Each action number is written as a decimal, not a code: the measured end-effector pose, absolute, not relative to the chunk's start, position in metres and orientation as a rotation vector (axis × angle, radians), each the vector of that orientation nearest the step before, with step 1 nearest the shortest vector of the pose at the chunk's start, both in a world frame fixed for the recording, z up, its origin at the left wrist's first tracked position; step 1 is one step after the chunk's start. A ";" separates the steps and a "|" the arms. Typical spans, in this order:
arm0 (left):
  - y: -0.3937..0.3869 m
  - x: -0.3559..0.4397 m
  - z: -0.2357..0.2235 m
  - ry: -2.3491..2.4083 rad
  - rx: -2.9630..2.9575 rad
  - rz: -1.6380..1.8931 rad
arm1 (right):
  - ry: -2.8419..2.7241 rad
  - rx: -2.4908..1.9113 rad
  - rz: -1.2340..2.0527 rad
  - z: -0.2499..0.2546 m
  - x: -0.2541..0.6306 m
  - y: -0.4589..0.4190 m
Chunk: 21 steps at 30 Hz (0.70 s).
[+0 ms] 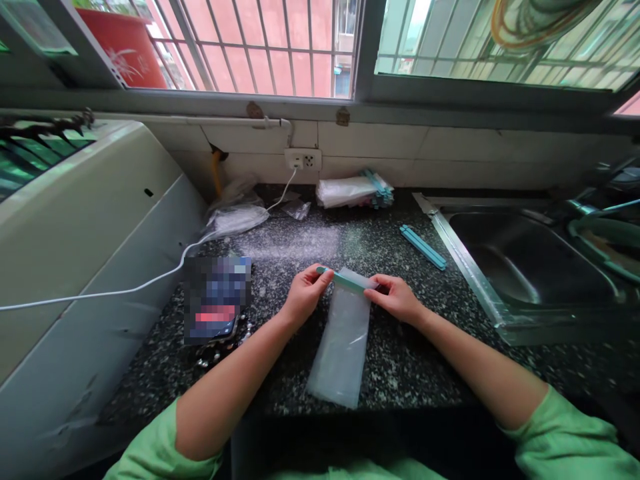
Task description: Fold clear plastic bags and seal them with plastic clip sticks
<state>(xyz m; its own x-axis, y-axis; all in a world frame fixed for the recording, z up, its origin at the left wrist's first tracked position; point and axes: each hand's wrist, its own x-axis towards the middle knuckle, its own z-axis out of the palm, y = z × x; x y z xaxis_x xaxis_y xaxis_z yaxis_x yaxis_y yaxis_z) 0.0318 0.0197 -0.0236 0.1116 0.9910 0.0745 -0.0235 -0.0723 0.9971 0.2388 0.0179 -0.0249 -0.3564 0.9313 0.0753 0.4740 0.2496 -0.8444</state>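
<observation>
A clear, narrow plastic bag (pixel 340 347) hangs from my fingers, its lower end lying over the counter near the front edge. Across its upper part runs a flat teal strip (pixel 349 281). My left hand (pixel 306 293) is closed, pinching the strip's rounded left end between thumb and fingers. At the other end, my right hand (pixel 397 298) pinches the strip together with the bag's top edge. To the right lie several loose teal strips (pixel 423 247) side by side. Farther back is a pile of clear bags (pixel 345 191) with teal strips (pixel 379 189) at its right end.
A phone (pixel 217 297) rests left of my hands, near small shiny bits (pixel 203 363). A white cable (pixel 186 257) runs from the wall socket (pixel 303 159) past crumpled plastic (pixel 235 219). A steel sink (pixel 530 253) borders the dark speckled counter (pixel 425 373) on the right.
</observation>
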 end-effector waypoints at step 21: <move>0.017 0.039 -0.028 1.175 1.382 0.860 | -1.753 -1.188 0.742 -0.012 0.247 0.020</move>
